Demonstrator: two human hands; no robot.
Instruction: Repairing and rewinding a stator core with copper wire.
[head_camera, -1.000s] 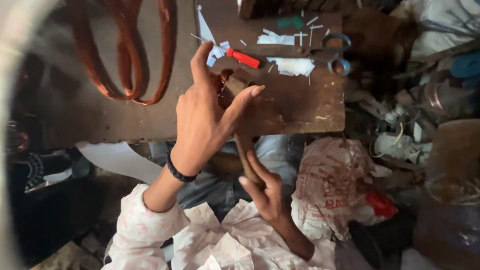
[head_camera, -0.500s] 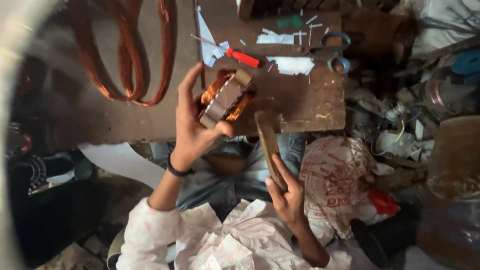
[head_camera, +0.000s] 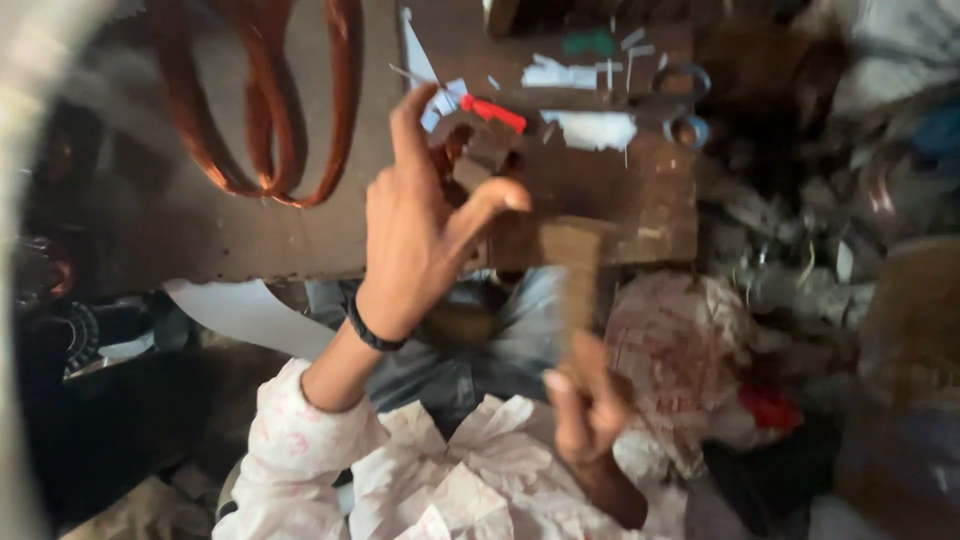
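1. A worn wooden board (head_camera: 300, 235) is lying beyond both hands, its near edge just past the left wrist.
2. The left hand (head_camera: 415, 235) is gripping a copper-wound stator (head_camera: 480, 160), index finger raised.
3. The right hand (head_camera: 585, 415) is clutching a blurred wooden block (head_camera: 572, 270) just right of the left thumb.
4. Copper wire loops (head_camera: 265, 120) are lying left, well apart.

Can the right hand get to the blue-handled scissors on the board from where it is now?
Probably yes, but not freely: the right hand is closed around a wooden block and sits below the board's near edge. The scissors lie uncovered near the board's far right corner, with only paper scraps beside them.
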